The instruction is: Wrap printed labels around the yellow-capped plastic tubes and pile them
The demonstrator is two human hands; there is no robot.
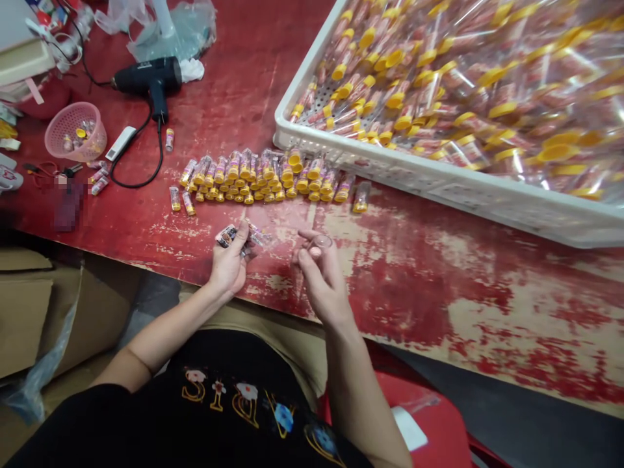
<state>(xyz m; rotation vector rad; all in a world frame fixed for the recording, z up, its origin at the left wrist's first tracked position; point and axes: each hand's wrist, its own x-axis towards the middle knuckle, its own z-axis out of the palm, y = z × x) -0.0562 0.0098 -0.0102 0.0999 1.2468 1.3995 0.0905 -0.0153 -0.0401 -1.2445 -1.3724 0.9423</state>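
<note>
My left hand point(229, 265) is closed around a small stack of printed plastic sleeves point(227, 236), dark with pictures. Clear, faintly printed film point(260, 235) sticks out past its fingers to the right. My right hand point(319, 273) is just apart from it, thumb against curled fingers; whatever may be between them is too small to make out. Beyond both hands lies a stacked row of small clear tubes with yellow caps point(248, 175), wrapped in purple-and-white labels. A single capped tube point(361, 197) is at the row's right end.
A large white plastic crate point(414, 172) full of yellow-capped tubes fills the right back of the red table point(409, 292). Back left are a black heat gun point(151, 75) with its cord, a pink basket point(73, 140) and red-handled pliers point(43, 170). Cardboard boxes point(29, 312) stand below left.
</note>
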